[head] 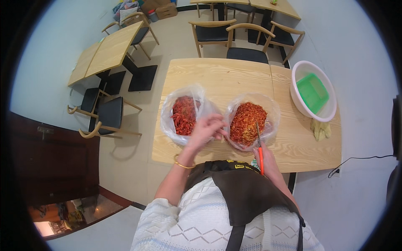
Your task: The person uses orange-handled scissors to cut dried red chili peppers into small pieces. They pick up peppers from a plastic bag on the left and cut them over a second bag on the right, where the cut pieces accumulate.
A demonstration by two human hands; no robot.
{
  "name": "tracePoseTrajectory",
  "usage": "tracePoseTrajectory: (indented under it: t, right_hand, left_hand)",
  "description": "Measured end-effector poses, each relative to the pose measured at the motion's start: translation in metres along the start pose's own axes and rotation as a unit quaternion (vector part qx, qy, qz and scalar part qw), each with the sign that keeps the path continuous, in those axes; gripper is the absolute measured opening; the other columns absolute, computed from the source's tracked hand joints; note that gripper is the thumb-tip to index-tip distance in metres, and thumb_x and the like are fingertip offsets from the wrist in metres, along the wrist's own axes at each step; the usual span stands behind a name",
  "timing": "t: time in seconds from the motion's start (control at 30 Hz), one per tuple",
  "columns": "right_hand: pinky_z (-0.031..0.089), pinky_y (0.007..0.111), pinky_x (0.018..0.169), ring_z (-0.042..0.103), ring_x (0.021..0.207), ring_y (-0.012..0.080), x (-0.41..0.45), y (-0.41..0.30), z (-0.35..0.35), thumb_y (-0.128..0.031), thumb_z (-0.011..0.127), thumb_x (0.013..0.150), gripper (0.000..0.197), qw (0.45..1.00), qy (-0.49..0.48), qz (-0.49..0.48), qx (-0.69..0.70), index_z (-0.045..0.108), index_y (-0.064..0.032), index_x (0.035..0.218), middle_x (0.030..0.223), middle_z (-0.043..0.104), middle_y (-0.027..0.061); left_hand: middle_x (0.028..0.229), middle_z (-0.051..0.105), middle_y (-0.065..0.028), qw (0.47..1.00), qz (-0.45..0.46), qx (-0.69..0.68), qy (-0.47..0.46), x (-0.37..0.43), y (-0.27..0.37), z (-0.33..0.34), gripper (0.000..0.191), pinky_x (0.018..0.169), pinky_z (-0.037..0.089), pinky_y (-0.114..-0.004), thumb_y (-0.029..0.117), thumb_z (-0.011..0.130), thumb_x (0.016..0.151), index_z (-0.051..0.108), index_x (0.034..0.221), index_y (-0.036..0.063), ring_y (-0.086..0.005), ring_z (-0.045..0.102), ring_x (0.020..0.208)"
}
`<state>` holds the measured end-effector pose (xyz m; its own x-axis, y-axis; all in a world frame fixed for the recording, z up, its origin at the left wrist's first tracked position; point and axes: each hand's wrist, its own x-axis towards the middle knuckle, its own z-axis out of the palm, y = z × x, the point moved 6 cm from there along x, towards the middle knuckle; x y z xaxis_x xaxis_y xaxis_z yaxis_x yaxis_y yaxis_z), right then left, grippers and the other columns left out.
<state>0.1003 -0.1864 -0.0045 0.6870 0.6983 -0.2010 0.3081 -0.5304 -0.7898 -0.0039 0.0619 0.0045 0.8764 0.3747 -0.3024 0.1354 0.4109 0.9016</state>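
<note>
My right hand (270, 158) grips scissors with orange handles (261, 157), their blades pointing away from me. The blade tips reach over a clear plastic bag (274, 105) of cut dried red chillies mixed with pale seeds (248, 120). Left of it stands another open plastic bag (166, 116), filled with whole dried red chillies (183, 117). Between the two bags my left hand (209, 128) is blurred, its fingers loosely bent and pointing right. Whether something small sits in those fingers is hard to see.
Both bags rest on a light wooden table (216, 73). At its right side are a pink-white basin (295, 91) with a green plastic basket (314, 94) inside, and yellowish gloves or cloth (321, 130). Chairs (248, 55) stand beyond; a cable (361, 157) runs along the right wall.
</note>
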Motion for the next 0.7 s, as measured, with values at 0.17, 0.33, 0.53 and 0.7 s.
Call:
tracePoseTrajectory:
  t: [0.17, 0.33, 0.53, 0.7]
  right_hand:
    - [0.049, 0.054, 0.072, 0.063, 0.078, 0.0485, -0.001, 0.008, 0.004, -0.022, 0.060, 0.099, 0.038, 0.999, -0.017, -0.005, -0.035, 0.053, 0.0023, 0.127, 0.083, 0.065, 0.0269]
    - [0.049, 0.055, 0.073, 0.063, 0.079, 0.0498, 0.002, 0.007, 0.008, -0.023, 0.061, 0.099, 0.038, 0.999, -0.026, -0.022, -0.034, 0.053, 0.0021, 0.127, 0.085, 0.065, 0.0274]
    - [0.050, 0.049, 0.070, 0.065, 0.077, 0.0425, 0.000, 0.006, 0.005, -0.020, 0.061, 0.099, 0.039, 0.996, -0.005, -0.055, -0.071, 0.052, 0.0035, 0.129, 0.080, 0.065, 0.0227]
    - [0.050, 0.048, 0.071, 0.064, 0.077, 0.0421, -0.002, 0.006, 0.005, -0.021, 0.061, 0.099, 0.043, 0.998, -0.010, -0.041, -0.048, 0.051, 0.0002, 0.135, 0.082, 0.064, 0.0227]
  left_hand:
    - [0.092, 0.072, -0.0198, 0.815, 0.085, 0.481, 0.314, -0.013, 0.015, -0.109, 0.020, 0.072, 0.057, -0.044, 0.016, 0.071, 0.086, 0.070, 0.101, 0.0022, -0.0364, 0.072, 0.081]
    - [0.093, 0.071, -0.0178, 0.673, -0.016, 0.671, 0.310, -0.009, -0.020, -0.137, 0.017, 0.078, 0.056, -0.050, 0.021, 0.073, 0.084, 0.074, 0.093, 0.0069, -0.0389, 0.070, 0.090]
    - [0.086, 0.073, -0.0168, 0.723, 0.087, 0.574, 0.375, -0.023, 0.016, -0.121, 0.018, 0.072, 0.055, -0.042, 0.019, 0.070, 0.089, 0.074, 0.097, 0.0037, -0.0322, 0.072, 0.080]
    - [0.074, 0.064, 0.0005, 0.880, 0.171, 0.333, 0.293, -0.032, 0.049, -0.075, 0.014, 0.063, 0.046, -0.023, 0.010, 0.067, 0.093, 0.070, 0.096, -0.0030, -0.0052, 0.057, 0.068]
